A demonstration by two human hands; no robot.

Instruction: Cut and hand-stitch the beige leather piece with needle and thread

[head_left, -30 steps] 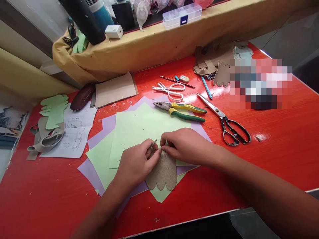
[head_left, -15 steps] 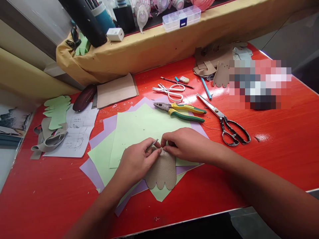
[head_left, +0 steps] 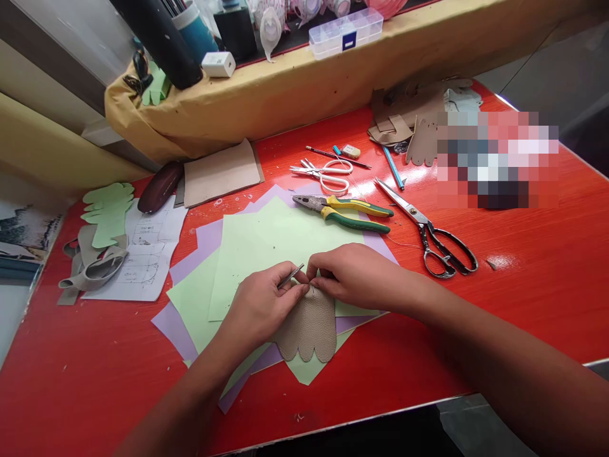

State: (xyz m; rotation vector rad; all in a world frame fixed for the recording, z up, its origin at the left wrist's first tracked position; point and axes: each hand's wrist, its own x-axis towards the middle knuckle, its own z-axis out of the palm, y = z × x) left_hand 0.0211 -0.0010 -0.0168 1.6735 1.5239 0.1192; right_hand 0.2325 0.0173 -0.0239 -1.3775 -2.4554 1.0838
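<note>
Near the middle of the red surface (head_left: 523, 273), close to its near edge, a beige leather piece (head_left: 311, 330) lay flat on a pale green sheet (head_left: 266, 244), its scalloped end turned toward the near side. The left hand (head_left: 261, 304) covered the piece's left part. Its fingers (head_left: 291, 293) were curled tight round a slim metal tool (head_left: 291, 275), whose free end slanted up and to the right just above the leather's far edge. The right hand (head_left: 354, 276) reached in from the right, its fingers (head_left: 320, 280) pinched shut on that same far edge and touching the left fingertips. The leather thus lay under and on the near side of both sets of fingers, which hid its far edge.

Purple sheets (head_left: 209, 235) fanned out beneath the green one. Just beyond the hands lay pliers (head_left: 347, 211) with yellow and green handles, and to their right were large black-handled scissors (head_left: 431, 231). Farther off were small white-handled scissors (head_left: 328, 172), a pencil (head_left: 337, 157), a blue pen (head_left: 394, 168) and an eraser (head_left: 351, 151), with a heap of leather cut-outs (head_left: 404, 117) at the far right. On the left lay green paper cut-outs (head_left: 107, 209), a sheet of drawings (head_left: 147, 254), a grey strap (head_left: 92, 270), a dark case (head_left: 159, 187) and a brown card (head_left: 219, 171). A cloth-covered shelf (head_left: 333, 76) ran along the far side, carrying a clear plastic box (head_left: 345, 28). Nothing lay between the hands and the leather.
</note>
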